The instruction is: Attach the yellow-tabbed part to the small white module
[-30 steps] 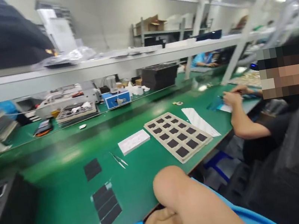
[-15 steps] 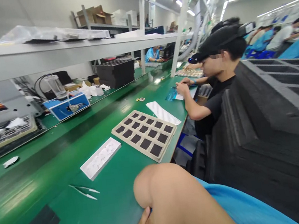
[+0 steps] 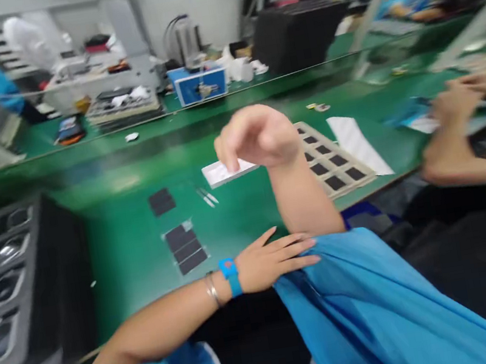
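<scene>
The left hand (image 3: pixel 268 266) lies across the blue right sleeve (image 3: pixel 368 273) near the bench edge, fingers extended and apart. Beyond, the right hand (image 3: pixel 262 136) hangs raised above the green bench (image 3: pixel 235 223), fingers bent; whether they meet, I cannot tell. Open bench separates the black foam tray (image 3: pixel 65 265) from black strips (image 3: pixel 185 249). Farther lie tweezers (image 3: pixel 206 197), then the white box (image 3: pixel 224 179), partly behind the right hand.

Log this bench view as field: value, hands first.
left hand: spread, against the blue right sleeve
right hand: raised, loosely curled, nothing visible in it
white box: on green table, partly hidden behind right hand
tweezers: on table, left of box
beige tray: dark squares in pockets, partly hidden by right arm
image: motion-blurred
</scene>
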Available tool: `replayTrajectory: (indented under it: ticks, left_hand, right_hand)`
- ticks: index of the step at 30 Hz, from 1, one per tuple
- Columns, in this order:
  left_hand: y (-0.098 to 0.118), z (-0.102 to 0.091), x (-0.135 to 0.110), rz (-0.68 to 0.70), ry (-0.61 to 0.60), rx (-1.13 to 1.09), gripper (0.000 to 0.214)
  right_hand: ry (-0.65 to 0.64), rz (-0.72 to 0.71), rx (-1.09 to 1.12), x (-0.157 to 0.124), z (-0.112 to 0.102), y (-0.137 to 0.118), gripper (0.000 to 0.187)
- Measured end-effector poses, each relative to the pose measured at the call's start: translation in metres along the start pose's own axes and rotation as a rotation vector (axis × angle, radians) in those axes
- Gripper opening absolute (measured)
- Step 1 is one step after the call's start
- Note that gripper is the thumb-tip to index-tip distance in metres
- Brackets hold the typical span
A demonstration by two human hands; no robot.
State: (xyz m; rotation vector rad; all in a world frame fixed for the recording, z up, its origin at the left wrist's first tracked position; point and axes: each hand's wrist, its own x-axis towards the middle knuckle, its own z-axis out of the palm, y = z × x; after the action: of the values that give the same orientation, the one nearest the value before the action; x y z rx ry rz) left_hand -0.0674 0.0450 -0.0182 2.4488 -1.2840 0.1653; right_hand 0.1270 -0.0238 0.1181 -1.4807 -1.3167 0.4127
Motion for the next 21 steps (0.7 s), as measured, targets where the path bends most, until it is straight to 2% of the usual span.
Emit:
replayTrajectory:
  ticks: [3, 6, 9, 12, 15, 19, 21]
  left_hand:
    - [0.009, 0.014, -0.015, -0.046, 0.025, 0.122, 0.053]
    - [0.026, 0.024, -0.035, -0.207, 0.101, 0.130, 0.045]
    - [0.045, 0.024, -0.060, -0.326, 0.272, 0.156, 0.040]
    - [0.052, 0.014, -0.079, -0.432, 0.415, 0.194, 0.038]
    - [0.045, -0.003, -0.090, -0.466, 0.453, 0.225, 0.037]
    - [0.013, -0.041, -0.097, -0.417, 0.455, 0.320, 0.034]
    - [-0.010, -0.064, -0.096, -0.449, 0.450, 0.377, 0.030]
  right_hand:
    - [0.023, 0.199, -0.085, 0.020, 0.055, 0.038, 0.039]
    - [-0.027, 0.406, -0.496, 0.012, 0.097, 0.065, 0.036]
    - [-0.075, 0.431, -0.840, 0.000, 0.123, 0.076, 0.033]
    - [-0.069, 0.436, -0.941, -0.005, 0.133, 0.076, 0.037]
    - [-0.071, 0.438, -0.969, -0.009, 0.129, 0.074, 0.036]
    - [-0.131, 0.467, -1.000, -0.021, 0.115, 0.068, 0.034]
    - [-0.161, 0.516, -1.029, -0.032, 0.107, 0.061, 0.030]
